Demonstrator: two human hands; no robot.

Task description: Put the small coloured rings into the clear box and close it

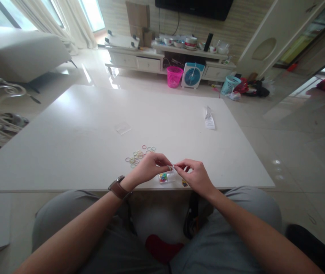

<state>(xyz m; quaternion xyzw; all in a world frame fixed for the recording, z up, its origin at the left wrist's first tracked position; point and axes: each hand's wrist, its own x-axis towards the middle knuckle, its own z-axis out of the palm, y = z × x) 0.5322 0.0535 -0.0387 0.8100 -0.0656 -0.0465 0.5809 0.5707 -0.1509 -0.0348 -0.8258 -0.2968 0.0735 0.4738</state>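
My left hand (154, 166) and my right hand (194, 174) meet fingertip to fingertip just above the table's near edge. Both pinch something tiny and pale between them, too small to name. Below the fingertips stands a small clear box (171, 177) with colourful little pieces (163, 177) in its left part. A small yellow and dark item (184, 183) lies beside the box, under my right hand. Many thin coloured rings (136, 156) are scattered on the table left of and behind my left hand, which partly covers them.
On the white table (94, 160) a clear flat lid (122, 128) lies farther back at left, and a crumpled paper strip (209, 119) at back right. Beyond stand a pink basket (175, 77), a blue fan (192, 75) and a low cabinet (149, 64).
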